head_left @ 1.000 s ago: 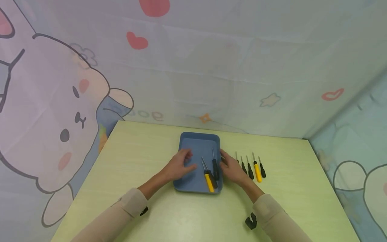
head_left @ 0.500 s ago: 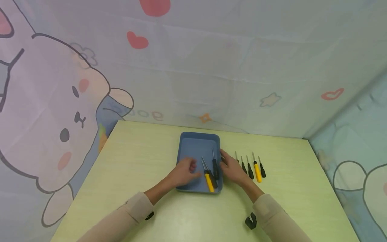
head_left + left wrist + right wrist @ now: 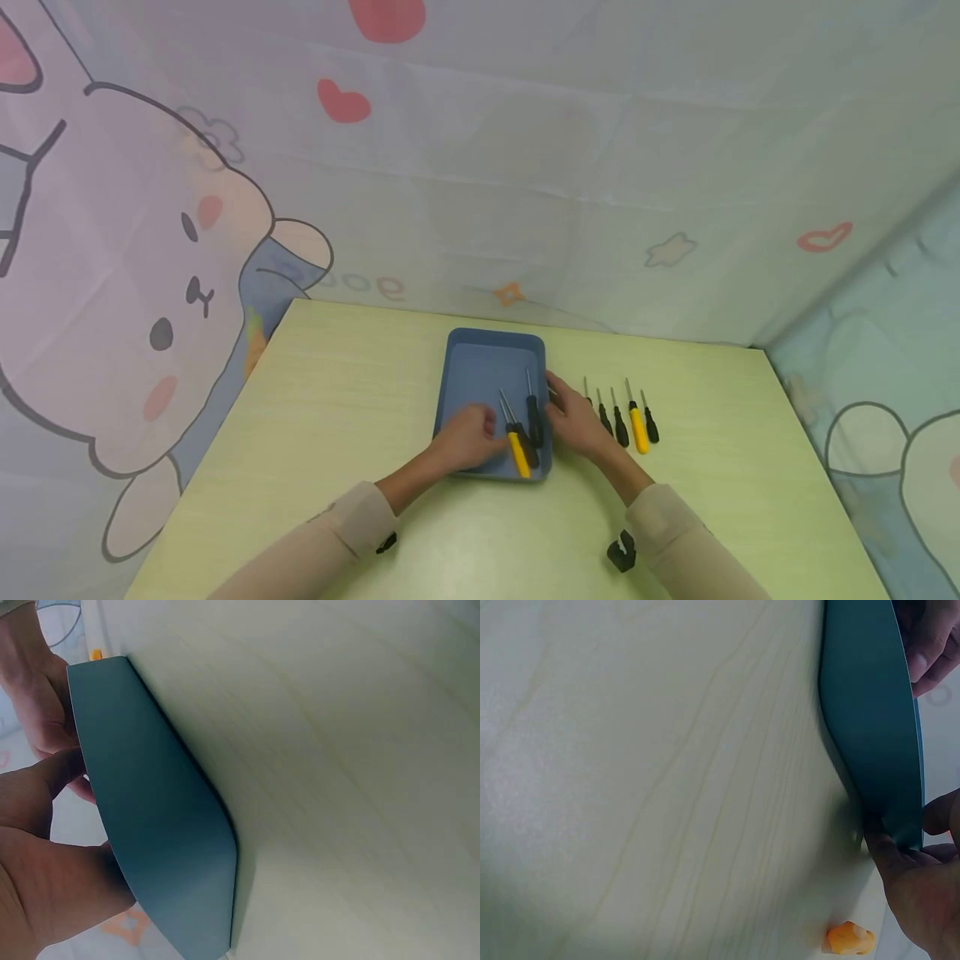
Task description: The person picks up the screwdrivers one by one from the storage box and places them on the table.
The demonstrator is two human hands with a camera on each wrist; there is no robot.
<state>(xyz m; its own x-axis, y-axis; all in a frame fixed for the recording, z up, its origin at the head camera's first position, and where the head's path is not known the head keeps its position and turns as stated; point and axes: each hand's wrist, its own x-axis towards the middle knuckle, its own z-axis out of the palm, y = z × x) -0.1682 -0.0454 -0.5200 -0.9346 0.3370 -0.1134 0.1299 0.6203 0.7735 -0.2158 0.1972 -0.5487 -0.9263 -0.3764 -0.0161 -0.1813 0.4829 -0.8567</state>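
A blue tray (image 3: 480,367) holds three screwdrivers toward its right side: a yellow-handled screwdriver (image 3: 519,457), a dark-handled screwdriver (image 3: 531,454) beside it, and a black-handled screwdriver (image 3: 535,421) closest to the right wall. My left hand (image 3: 461,439) reaches over the tray's near left part, fingers loosely bent, thumb tip overlapping the yellow handle. In the left wrist view, the tray wall (image 3: 150,787) hides those fingertips. With my right hand (image 3: 577,421) I grip the tray's right side; in the right wrist view, the thumb (image 3: 939,814) lies over the rim and the fingers press the outer wall.
Just right of my right hand, several screwdrivers (image 3: 621,427) lie in a row on the pale wooden table (image 3: 360,375), one with a yellow handle (image 3: 638,429). A printed cloth (image 3: 525,167) hangs behind the table's back edge.
My left hand has moved right and nearer to me inside the tray, from its left side to the yellow handle. My right hand stays at the tray's right side.
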